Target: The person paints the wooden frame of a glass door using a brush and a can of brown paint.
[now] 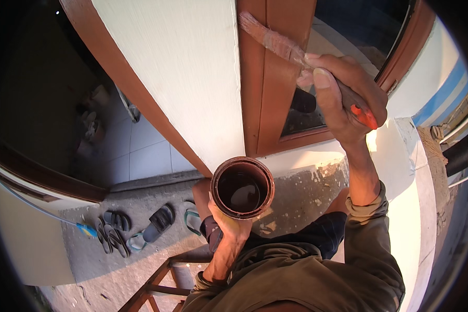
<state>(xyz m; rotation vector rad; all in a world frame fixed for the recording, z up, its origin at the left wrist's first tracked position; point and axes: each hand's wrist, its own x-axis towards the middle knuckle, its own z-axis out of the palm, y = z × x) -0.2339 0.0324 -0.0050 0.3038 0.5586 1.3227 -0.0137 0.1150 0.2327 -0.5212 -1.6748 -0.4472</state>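
Note:
My left hand holds up a round can with dark brown paint inside and brown smears on its rim. My right hand is raised and gripping a paintbrush with an orange handle end. The brush's bristles rest against the brown wooden window frame. To the left of the frame is a white plastered wall. The can sits just below the frame's lower corner.
Far below lie several sandals on a grey concrete floor. A brown door frame runs diagonally at left, with white tiles beyond it. A wooden ladder or stool shows under me. A white ledge is at right.

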